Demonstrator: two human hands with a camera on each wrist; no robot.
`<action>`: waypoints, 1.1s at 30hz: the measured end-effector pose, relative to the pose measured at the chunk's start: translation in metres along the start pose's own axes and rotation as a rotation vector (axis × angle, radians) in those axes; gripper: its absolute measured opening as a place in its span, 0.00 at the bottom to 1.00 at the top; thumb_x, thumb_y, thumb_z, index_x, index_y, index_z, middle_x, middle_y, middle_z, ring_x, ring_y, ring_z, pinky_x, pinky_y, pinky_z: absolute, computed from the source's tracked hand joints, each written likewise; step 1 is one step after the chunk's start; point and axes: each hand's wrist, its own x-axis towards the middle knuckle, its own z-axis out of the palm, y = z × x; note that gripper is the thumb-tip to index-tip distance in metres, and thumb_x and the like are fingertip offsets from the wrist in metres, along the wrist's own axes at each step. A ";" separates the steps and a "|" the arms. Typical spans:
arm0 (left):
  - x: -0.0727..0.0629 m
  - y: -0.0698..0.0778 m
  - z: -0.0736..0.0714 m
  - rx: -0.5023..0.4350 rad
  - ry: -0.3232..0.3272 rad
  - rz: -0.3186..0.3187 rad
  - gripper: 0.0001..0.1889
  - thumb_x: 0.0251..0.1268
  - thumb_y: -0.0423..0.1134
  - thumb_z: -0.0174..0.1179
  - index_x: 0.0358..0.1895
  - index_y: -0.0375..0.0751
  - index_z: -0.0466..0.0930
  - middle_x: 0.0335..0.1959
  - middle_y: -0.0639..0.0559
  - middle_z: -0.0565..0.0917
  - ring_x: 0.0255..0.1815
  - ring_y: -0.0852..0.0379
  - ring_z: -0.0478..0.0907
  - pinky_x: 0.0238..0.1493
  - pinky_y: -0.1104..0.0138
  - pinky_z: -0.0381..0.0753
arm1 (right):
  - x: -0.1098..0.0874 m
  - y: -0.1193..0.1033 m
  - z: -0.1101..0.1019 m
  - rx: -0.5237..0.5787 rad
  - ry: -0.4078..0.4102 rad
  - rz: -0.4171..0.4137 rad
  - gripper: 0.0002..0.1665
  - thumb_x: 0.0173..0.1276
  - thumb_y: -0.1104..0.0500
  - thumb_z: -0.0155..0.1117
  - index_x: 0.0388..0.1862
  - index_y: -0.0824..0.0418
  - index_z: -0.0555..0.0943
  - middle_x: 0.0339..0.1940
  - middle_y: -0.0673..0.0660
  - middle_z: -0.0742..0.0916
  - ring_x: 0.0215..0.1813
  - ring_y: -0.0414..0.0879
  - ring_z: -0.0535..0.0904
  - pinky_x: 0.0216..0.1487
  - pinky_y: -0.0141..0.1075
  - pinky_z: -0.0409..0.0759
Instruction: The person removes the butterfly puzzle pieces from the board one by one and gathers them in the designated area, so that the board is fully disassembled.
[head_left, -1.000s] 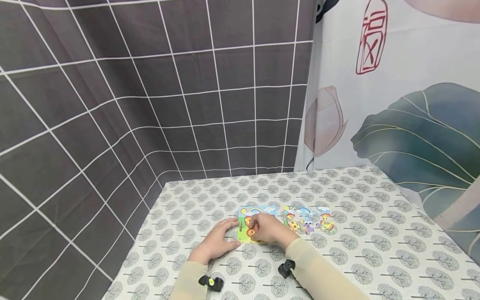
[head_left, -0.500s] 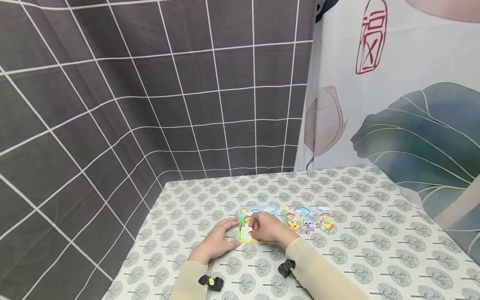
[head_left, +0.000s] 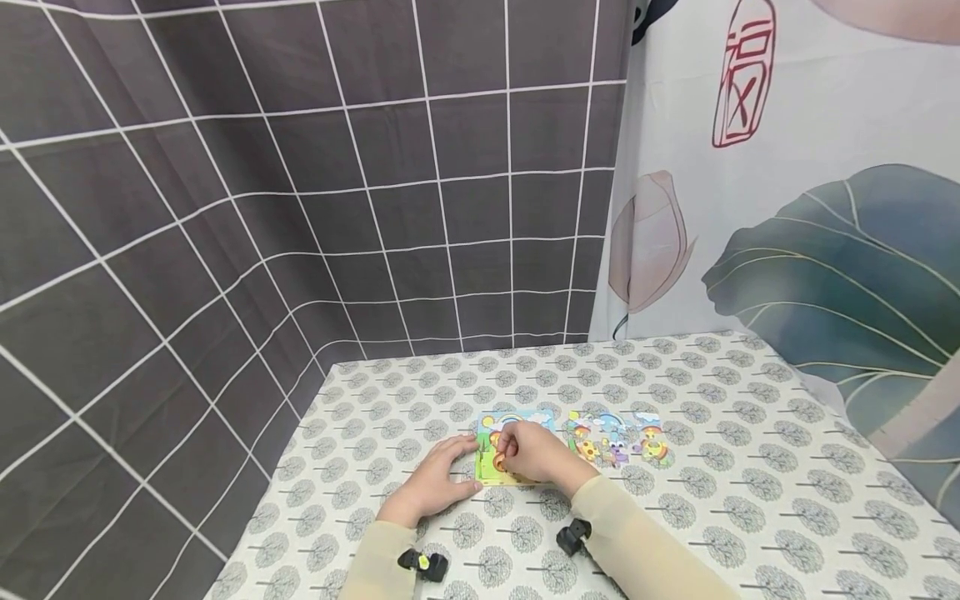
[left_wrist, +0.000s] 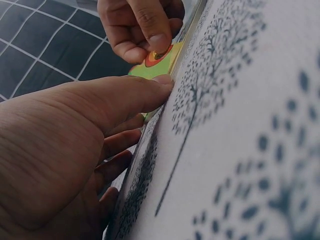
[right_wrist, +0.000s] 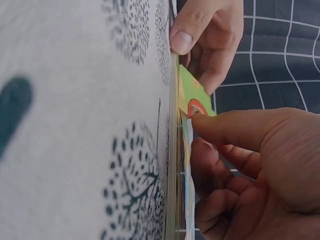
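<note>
A colourful jigsaw board (head_left: 533,416) with a sun, rainbow and sky lies on the table. My left hand (head_left: 432,482) rests at its left side, fingers spread along the edge and thumb touching the near-left corner. Over the board, my right hand (head_left: 534,452) pinches a green jigsaw piece (head_left: 489,461) with an orange-red round mark between thumb and fingers. In the right wrist view this piece (right_wrist: 192,90) stands tilted, one edge close to the board. The right hand hides much of the board's middle and right.
Right of the board lie several loose jigsaw pieces (head_left: 615,437) grouped close together, showing cartoon animals and a rainbow. A tree-print cloth (head_left: 420,387) covers the table. Behind stand a dark grid curtain (head_left: 390,208) and a white hanging with painted leaves (head_left: 675,125).
Half a second ago a white patch showed at the board's lower left; now the green piece covers that spot. The right hand has barely shifted, and the left hand stays put.
</note>
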 end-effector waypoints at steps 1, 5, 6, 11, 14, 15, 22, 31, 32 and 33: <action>0.000 0.000 0.000 0.000 0.000 -0.001 0.36 0.63 0.48 0.73 0.74 0.45 0.74 0.79 0.53 0.68 0.81 0.44 0.60 0.80 0.42 0.59 | 0.001 0.000 0.000 -0.001 0.008 -0.008 0.13 0.61 0.64 0.77 0.32 0.51 0.80 0.26 0.47 0.81 0.28 0.41 0.76 0.32 0.35 0.78; 0.001 0.001 -0.001 0.000 0.004 0.003 0.35 0.64 0.48 0.72 0.74 0.45 0.74 0.79 0.54 0.69 0.81 0.45 0.60 0.81 0.44 0.59 | 0.001 -0.001 0.000 0.005 0.026 -0.025 0.14 0.59 0.65 0.78 0.30 0.51 0.80 0.26 0.46 0.81 0.29 0.41 0.76 0.33 0.34 0.79; 0.001 0.001 -0.001 0.000 0.005 0.005 0.35 0.64 0.48 0.72 0.74 0.45 0.74 0.79 0.54 0.69 0.81 0.45 0.60 0.81 0.44 0.59 | 0.001 -0.001 0.000 0.004 0.029 -0.025 0.14 0.59 0.65 0.78 0.30 0.51 0.80 0.26 0.46 0.81 0.29 0.41 0.76 0.33 0.34 0.79; 0.000 -0.001 0.000 0.001 0.004 0.011 0.36 0.63 0.48 0.73 0.74 0.44 0.74 0.79 0.53 0.68 0.81 0.44 0.60 0.80 0.42 0.59 | 0.002 -0.002 0.000 0.009 0.042 -0.012 0.13 0.58 0.64 0.78 0.29 0.50 0.80 0.25 0.46 0.81 0.28 0.40 0.77 0.32 0.33 0.80; 0.000 -0.002 0.000 0.002 0.002 0.012 0.36 0.63 0.49 0.73 0.74 0.44 0.74 0.79 0.53 0.68 0.81 0.44 0.60 0.80 0.41 0.59 | 0.002 -0.002 0.001 0.013 0.056 -0.001 0.13 0.58 0.64 0.78 0.29 0.50 0.81 0.25 0.45 0.82 0.28 0.40 0.77 0.32 0.33 0.80; 0.000 -0.003 0.000 0.002 0.002 0.011 0.36 0.63 0.49 0.73 0.74 0.44 0.74 0.79 0.53 0.68 0.81 0.44 0.60 0.80 0.41 0.59 | 0.002 -0.002 0.001 0.013 0.062 0.000 0.13 0.58 0.64 0.78 0.28 0.50 0.81 0.25 0.45 0.82 0.28 0.40 0.77 0.32 0.33 0.80; -0.001 -0.003 0.001 0.000 0.000 0.008 0.36 0.63 0.50 0.73 0.74 0.45 0.74 0.79 0.53 0.68 0.81 0.43 0.60 0.80 0.41 0.59 | -0.001 -0.004 0.001 0.019 0.080 0.010 0.13 0.58 0.63 0.78 0.28 0.50 0.81 0.24 0.45 0.82 0.27 0.40 0.77 0.31 0.33 0.79; 0.000 -0.003 0.002 0.011 -0.004 -0.009 0.36 0.63 0.50 0.72 0.75 0.47 0.74 0.79 0.56 0.68 0.81 0.46 0.59 0.81 0.44 0.59 | -0.004 -0.005 -0.002 0.054 0.073 0.013 0.12 0.59 0.63 0.79 0.29 0.52 0.81 0.26 0.46 0.82 0.28 0.41 0.77 0.30 0.32 0.80; 0.000 -0.003 0.002 0.011 -0.002 -0.004 0.36 0.63 0.50 0.72 0.74 0.46 0.74 0.79 0.56 0.68 0.81 0.46 0.60 0.80 0.43 0.59 | -0.003 -0.005 -0.003 0.057 0.074 0.009 0.12 0.59 0.63 0.78 0.30 0.52 0.82 0.26 0.46 0.82 0.28 0.41 0.77 0.30 0.32 0.80; 0.000 -0.003 0.002 0.013 -0.001 0.003 0.36 0.63 0.50 0.72 0.74 0.46 0.74 0.79 0.55 0.68 0.81 0.45 0.60 0.80 0.42 0.59 | -0.003 -0.004 -0.004 0.059 0.072 0.010 0.12 0.59 0.63 0.79 0.30 0.52 0.82 0.26 0.46 0.82 0.28 0.41 0.77 0.30 0.33 0.80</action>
